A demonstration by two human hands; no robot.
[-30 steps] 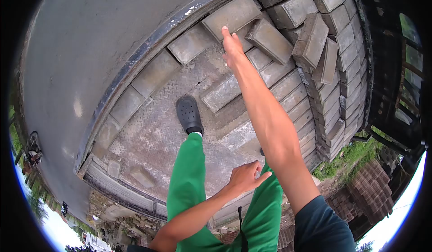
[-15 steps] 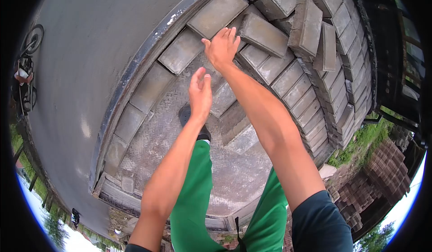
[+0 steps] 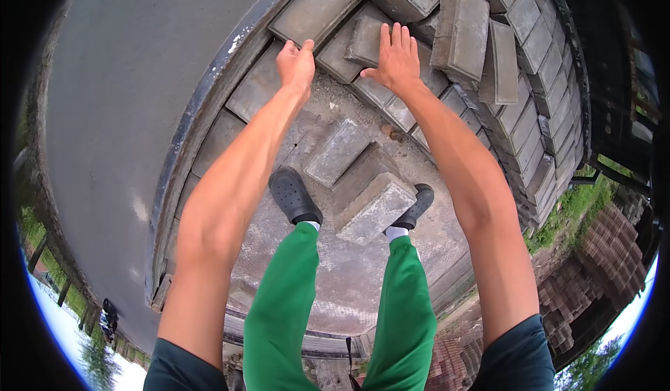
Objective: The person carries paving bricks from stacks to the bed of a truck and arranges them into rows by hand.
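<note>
Metal bed (image 3: pixel 342 279), with stacked blocks (image 3: pixel 541 56) along its right edge. The rim block (image 3: pixel 317 7) lies at the far left edge; a skewed block (image 3: pixel 364 41) rests beside the stack; loose blocks (image 3: pixel 377 206) sit near the clogs (image 3: pixel 293 194). Left hand (image 3: pixel 296 69): fingers curled at the rim block's near edge, grip unclear. Right hand (image 3: pixel 399 64): fingers extended, slightly spread, over the skewed block.

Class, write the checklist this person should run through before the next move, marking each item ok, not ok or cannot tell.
1. Right hand spread open at the small grey concrete block: ok.
2. Left hand gripping the large flat grey block: cannot tell; fingertips partly hidden.
3. Space between the dark perforated clogs free of blocks: not ok; a rough-faced grey block sits there.
4. Stacked blocks all aligned: not ok; a thick grey block sits askew.
5. Hands gloved: not ok; both bare.
</note>
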